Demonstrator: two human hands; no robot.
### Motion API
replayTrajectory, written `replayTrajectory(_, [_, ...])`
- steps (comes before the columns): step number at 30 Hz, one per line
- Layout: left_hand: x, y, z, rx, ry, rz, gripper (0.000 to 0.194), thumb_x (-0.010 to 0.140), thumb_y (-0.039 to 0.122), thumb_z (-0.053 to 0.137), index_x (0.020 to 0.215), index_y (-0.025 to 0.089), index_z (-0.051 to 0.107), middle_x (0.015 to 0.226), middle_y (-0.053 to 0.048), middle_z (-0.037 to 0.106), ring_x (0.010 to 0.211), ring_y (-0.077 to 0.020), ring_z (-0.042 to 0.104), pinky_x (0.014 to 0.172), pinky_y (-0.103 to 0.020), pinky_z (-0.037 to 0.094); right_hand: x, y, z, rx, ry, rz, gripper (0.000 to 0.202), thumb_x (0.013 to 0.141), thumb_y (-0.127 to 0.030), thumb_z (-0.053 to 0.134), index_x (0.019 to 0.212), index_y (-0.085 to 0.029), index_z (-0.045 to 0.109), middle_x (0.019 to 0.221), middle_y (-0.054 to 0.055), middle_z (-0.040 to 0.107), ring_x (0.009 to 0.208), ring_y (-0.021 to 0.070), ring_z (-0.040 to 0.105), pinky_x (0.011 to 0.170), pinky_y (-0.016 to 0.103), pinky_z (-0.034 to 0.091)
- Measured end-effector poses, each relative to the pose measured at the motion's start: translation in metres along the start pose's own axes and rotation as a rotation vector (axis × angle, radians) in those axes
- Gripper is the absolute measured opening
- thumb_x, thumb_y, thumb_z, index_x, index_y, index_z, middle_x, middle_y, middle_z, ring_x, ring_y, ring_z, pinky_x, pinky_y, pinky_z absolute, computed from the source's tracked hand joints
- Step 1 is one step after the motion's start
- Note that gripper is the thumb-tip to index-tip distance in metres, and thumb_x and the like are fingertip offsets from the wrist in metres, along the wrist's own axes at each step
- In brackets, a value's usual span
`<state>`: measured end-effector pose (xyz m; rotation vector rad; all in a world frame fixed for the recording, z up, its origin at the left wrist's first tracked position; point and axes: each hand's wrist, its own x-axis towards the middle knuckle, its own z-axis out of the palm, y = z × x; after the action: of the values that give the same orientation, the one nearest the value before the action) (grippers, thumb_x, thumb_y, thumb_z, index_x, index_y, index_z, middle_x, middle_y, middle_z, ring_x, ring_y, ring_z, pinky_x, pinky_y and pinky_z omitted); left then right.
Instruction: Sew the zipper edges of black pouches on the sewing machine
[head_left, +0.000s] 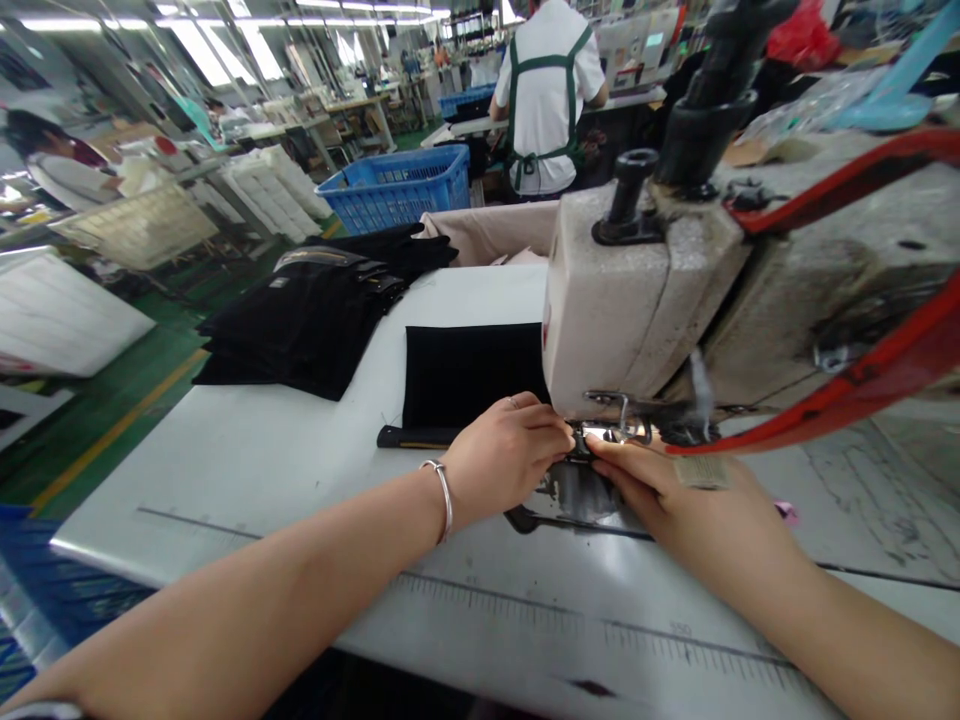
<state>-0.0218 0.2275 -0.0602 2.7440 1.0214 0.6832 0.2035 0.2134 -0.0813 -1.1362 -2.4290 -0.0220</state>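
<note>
A black fabric piece (472, 370) lies on the white sewing table, running under the head of the sewing machine (630, 300). Along its near edge is a black strip with a brass-coloured zipper (424, 438). My left hand (510, 450), with a silver bangle at the wrist, has its fingers closed together on the fabric edge just left of the presser foot (615, 432). From the right, my right hand (690, 490) reaches in, thumb and fingers pinched at the fabric's end beside the foot. The machine head and my fingers hide the needle area.
A pile of black garment pieces (300, 310) rests on the table's left far edge. Beyond stand a blue basket (405, 190) and a person in a white shirt (551, 100). A red guard bar (847, 400) slants over my right hand. Ruler marks (495, 600) cross the table's front.
</note>
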Motion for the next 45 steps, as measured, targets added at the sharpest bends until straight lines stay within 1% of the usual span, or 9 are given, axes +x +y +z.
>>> replayTrajectory(3, [0.0,-0.001,0.001,-0.007,0.014,-0.001,0.021,0.095,0.015,0.048,0.097,0.017,0.068,0.1,-0.002,0.072,0.095,-0.0159,0.064,0.089,-0.031,0.047,0.0,0.0,0.001,-0.077,-0.03,0.019,0.028,0.097,-0.028,0.045,0.11,-0.02,0.068,0.085,0.008,0.073,0.074,0.025,0.068,0.061,0.036,0.048])
replayTrajectory(6, [0.0,-0.001,0.002,-0.026,0.012,-0.012,0.021,0.095,0.014,0.048,0.097,0.017,0.068,0.104,-0.002,0.072,0.099,-0.0164,0.064,0.091,-0.031,0.046,0.001,-0.001,0.0,-0.115,0.006,-0.003,0.028,0.097,-0.029,0.044,0.106,-0.021,0.07,0.081,0.007,0.073,0.069,0.0248,0.066,0.058,0.035,0.044])
replayTrajectory(13, [0.0,0.001,0.003,-0.031,-0.002,-0.044,0.02,0.094,0.013,0.048,0.096,0.019,0.068,0.105,-0.002,0.072,0.101,-0.0171,0.064,0.093,-0.033,0.045,0.0,-0.001,0.002,-0.127,-0.001,-0.004,0.029,0.097,-0.029,0.043,0.107,-0.021,0.07,0.083,0.007,0.073,0.067,0.0235,0.064,0.058,0.034,0.042])
replayTrajectory(19, [0.0,0.002,0.004,0.002,0.013,-0.065,0.019,0.094,0.014,0.051,0.099,0.019,0.069,0.104,-0.002,0.073,0.099,-0.0166,0.064,0.092,-0.033,0.046,0.0,0.001,0.003,-0.154,-0.037,0.023,0.027,0.096,-0.031,0.047,0.111,-0.023,0.069,0.086,0.006,0.074,0.068,0.0242,0.065,0.059,0.035,0.043])
replayTrajectory(23, [0.0,0.002,0.004,-0.001,0.039,-0.069,0.019,0.093,0.014,0.052,0.1,0.019,0.07,0.102,-0.002,0.073,0.097,-0.0163,0.064,0.091,-0.032,0.047,-0.001,0.002,0.004,-0.136,-0.062,0.021,0.026,0.096,-0.028,0.05,0.115,-0.023,0.067,0.092,0.006,0.074,0.077,0.0248,0.068,0.064,0.035,0.046])
replayTrajectory(31, [-0.001,0.004,0.002,-0.04,-0.005,-0.073,0.018,0.093,0.015,0.051,0.097,0.019,0.069,0.106,-0.002,0.072,0.1,-0.0165,0.064,0.093,-0.032,0.046,-0.002,0.003,0.005,-0.081,-0.047,0.023,0.026,0.096,-0.029,0.05,0.114,-0.025,0.067,0.091,0.005,0.074,0.075,0.0238,0.068,0.064,0.036,0.047])
replayTrajectory(36, [-0.001,0.003,0.003,-0.025,0.016,-0.066,0.019,0.094,0.015,0.05,0.098,0.018,0.069,0.104,-0.002,0.072,0.101,-0.0172,0.063,0.094,-0.033,0.045,-0.001,0.004,0.006,-0.082,-0.051,0.041,0.027,0.095,-0.031,0.051,0.118,-0.026,0.066,0.093,0.006,0.074,0.081,0.0249,0.068,0.068,0.037,0.05])
replayTrajectory(42, [0.001,0.0,0.007,0.013,0.012,-0.106,0.019,0.093,0.018,0.053,0.105,0.017,0.067,0.108,-0.004,0.069,0.104,-0.0191,0.06,0.098,-0.034,0.045,0.001,0.003,0.005,-0.099,0.005,0.027,0.026,0.094,-0.035,0.054,0.113,-0.025,0.069,0.096,0.007,0.074,0.083,0.0255,0.067,0.069,0.037,0.049])
replayTrajectory(45, [-0.001,0.003,-0.004,0.05,-0.056,-0.173,0.024,0.089,0.021,0.06,0.111,0.014,0.065,0.109,-0.009,0.065,0.106,-0.0233,0.056,0.1,-0.039,0.045,0.003,0.006,0.001,-0.073,0.081,-0.003,0.025,0.094,-0.035,0.053,0.107,-0.024,0.071,0.093,0.007,0.073,0.08,0.0238,0.065,0.07,0.036,0.048])
